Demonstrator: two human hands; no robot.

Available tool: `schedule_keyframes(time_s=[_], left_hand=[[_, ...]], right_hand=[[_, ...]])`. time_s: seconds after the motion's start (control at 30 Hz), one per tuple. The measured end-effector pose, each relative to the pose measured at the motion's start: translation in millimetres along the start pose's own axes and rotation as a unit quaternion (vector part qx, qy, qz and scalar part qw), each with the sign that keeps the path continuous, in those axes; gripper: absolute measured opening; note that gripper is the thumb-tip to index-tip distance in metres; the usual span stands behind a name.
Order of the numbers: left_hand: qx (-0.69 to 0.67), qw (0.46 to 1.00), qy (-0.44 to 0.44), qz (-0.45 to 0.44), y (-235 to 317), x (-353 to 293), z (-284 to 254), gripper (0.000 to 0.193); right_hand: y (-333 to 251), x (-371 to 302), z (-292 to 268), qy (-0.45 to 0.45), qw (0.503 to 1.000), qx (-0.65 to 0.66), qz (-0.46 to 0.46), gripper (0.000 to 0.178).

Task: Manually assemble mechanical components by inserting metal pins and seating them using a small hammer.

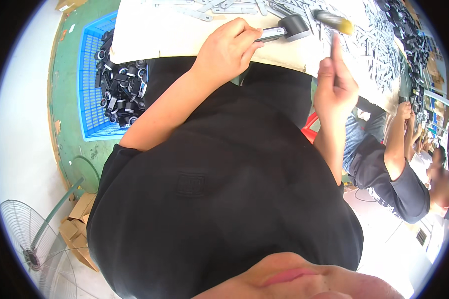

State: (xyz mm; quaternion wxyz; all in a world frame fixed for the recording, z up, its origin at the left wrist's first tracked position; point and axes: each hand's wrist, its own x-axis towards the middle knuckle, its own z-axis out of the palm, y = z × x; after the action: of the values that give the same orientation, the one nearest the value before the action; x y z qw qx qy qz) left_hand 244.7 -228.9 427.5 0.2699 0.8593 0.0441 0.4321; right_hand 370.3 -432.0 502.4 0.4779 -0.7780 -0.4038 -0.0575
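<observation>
My left hand [229,47] is closed around the grey bar of a part with a black round head [294,27], held just over the near edge of the pale table [179,42]. To the right of it, my right hand [337,87] grips the handle of a small mallet, index finger stretched along it. The mallet head [333,21], dark with a yellowish end, is smeared by motion and hangs close to the black round head, apart from it. Flat grey metal strips [234,7] lie on the table beyond my left hand.
A blue plastic crate [91,112] full of black parts [122,87] stands left of the table. Many more strips [376,55] cover the table's right side. A co-worker in a dark shirt [391,174] sits at the right. A standing fan [32,254] and cardboard boxes [77,231] are at lower left.
</observation>
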Motion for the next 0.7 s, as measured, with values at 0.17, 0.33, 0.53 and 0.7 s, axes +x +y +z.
schedule_keyframes(time_s=[0.17, 0.33, 0.53, 0.7], left_hand=[[-0.011, 1.000, 0.012, 0.011, -1, -1, 5, 0.020], [-0.008, 1.000, 0.009, 0.002, 1, -2, 2, 0.019], [-0.008, 1.000, 0.022, 0.018, -4, -6, 2, 0.019], [-0.021, 1.000, 0.007, -0.004, -1, -4, 1, 0.019]], right_hand=[[15, -3, 15, -0.092, 0.986, -0.125, -0.065, 0.043], [-8, -1, -1, 0.008, 0.999, -0.042, -0.017, 0.045], [3, -13, 5, -0.107, 0.975, -0.183, -0.061, 0.045], [-4, -17, -1, 0.059, 0.996, -0.054, -0.035, 0.045]])
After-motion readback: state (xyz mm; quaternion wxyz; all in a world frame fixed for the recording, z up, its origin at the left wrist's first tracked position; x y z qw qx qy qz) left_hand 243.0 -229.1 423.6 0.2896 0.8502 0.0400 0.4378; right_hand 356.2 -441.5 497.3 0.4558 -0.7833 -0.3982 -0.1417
